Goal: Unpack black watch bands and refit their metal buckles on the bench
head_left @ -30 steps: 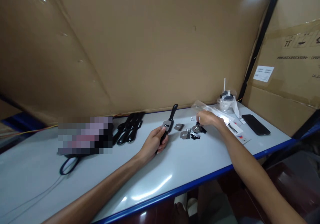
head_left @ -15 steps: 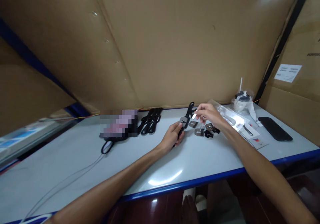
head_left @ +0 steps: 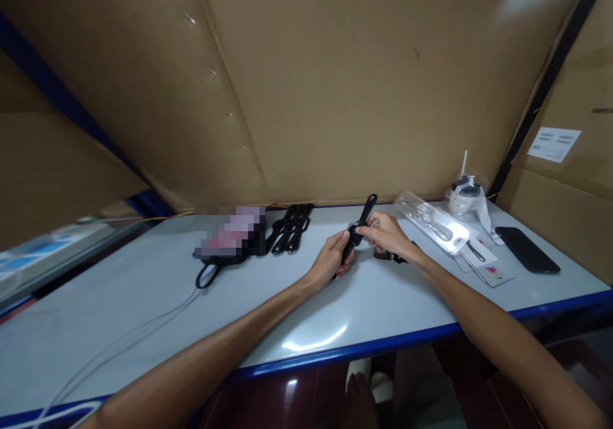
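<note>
My left hand [head_left: 334, 255] is closed around the near handle of a black two-handled tool [head_left: 368, 209] that looks like a spokeshave. Its far handle points up and away. Closed in a pinch, my right hand [head_left: 385, 232] has its fingertips at the tool's middle. A sliver of something pale shows by those fingers, too small to name. Beneath the right hand, a metal plate [head_left: 382, 253] and a black knob-like part [head_left: 400, 258] lie on the table, partly hidden.
Several black tool bodies [head_left: 290, 231] lie left of my hands. A pixelated item with a black loop [head_left: 205, 276] sits farther left, trailing a cable. Clear packages [head_left: 440, 228], a phone [head_left: 527, 249] and a lidded cup [head_left: 465, 196] are at right. Cardboard [head_left: 335, 97] stands behind.
My right hand has moved left and down, bringing its fingertips onto the tool's middle. The small bright piece it held is now mostly hidden. My left hand keeps its grip.
</note>
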Motion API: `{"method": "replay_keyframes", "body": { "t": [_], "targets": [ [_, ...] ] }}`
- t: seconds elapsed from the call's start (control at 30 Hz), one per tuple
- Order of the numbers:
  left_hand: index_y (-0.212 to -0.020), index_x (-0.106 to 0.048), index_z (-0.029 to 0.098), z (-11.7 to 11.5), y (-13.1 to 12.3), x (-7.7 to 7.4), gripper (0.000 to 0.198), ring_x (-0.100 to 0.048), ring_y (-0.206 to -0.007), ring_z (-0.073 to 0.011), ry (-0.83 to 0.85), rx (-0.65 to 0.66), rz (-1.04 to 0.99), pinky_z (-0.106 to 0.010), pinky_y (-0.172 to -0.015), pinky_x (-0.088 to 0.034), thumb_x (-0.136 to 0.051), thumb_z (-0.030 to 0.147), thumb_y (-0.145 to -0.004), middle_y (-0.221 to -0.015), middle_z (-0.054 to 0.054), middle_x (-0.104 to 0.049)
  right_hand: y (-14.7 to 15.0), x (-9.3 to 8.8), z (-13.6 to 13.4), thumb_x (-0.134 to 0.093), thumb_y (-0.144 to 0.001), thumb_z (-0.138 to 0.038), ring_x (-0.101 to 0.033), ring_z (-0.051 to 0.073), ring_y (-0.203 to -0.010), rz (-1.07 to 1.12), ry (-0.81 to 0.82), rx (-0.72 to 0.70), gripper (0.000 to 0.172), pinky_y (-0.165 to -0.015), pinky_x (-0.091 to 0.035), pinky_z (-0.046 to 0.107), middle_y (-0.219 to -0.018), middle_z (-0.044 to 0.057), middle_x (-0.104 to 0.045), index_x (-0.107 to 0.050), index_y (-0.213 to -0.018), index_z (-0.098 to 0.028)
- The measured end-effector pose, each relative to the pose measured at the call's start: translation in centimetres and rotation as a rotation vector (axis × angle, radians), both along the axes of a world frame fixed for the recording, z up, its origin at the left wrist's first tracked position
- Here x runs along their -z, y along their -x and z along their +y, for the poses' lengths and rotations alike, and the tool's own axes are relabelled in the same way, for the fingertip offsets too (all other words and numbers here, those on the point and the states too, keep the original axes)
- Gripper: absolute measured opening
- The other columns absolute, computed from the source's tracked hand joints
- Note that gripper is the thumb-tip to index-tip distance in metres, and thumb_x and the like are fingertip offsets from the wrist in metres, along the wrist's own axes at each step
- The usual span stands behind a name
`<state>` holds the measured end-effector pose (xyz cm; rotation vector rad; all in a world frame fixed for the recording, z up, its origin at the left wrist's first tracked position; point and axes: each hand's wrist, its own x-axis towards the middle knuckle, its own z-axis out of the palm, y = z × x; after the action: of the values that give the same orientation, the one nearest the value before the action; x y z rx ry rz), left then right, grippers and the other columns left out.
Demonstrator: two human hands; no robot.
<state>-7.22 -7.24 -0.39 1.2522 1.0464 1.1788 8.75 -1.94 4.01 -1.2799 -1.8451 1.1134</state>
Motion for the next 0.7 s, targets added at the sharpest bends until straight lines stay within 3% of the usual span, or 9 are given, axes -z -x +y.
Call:
{"method": "replay_keyframes", "body": {
  "t": [0.17,0.7],
  "targets": [
    [-0.091,-0.052,0.019,-0.14,-0.08,-0.07,0.048,-0.027,-0.031,-0.0050,-0.039,0.046,0.061,-0.017,-0.030,-0.020,-0.063,0.066,-0.088,-0.049,0.011,-0.040,0.01,0.10,0.05,-0.073,-0.089,-0.025,-0.048,0.008,-0.036,0.070,0.044,-0.041,0.022,-0.035,-0.033,0.019,-0.051,-0.006,-0.059,-0.056,-0.075,-0.019],
    [-0.093,-0.052,0.019,-0.20,0.06,0.07,0.050,-0.026,-0.033,-0.0055,-0.058,0.050,0.083,-0.018,-0.030,-0.021,-0.059,0.069,-0.089,-0.050,0.011,-0.039,0.51,0.75,0.12,-0.069,-0.091,-0.020,-0.049,0.007,-0.039,0.088,-0.079,-0.030,0.026,-0.044,-0.038,0.019,-0.050,-0.005,-0.058,-0.057,-0.068,-0.018]
  ]
}}
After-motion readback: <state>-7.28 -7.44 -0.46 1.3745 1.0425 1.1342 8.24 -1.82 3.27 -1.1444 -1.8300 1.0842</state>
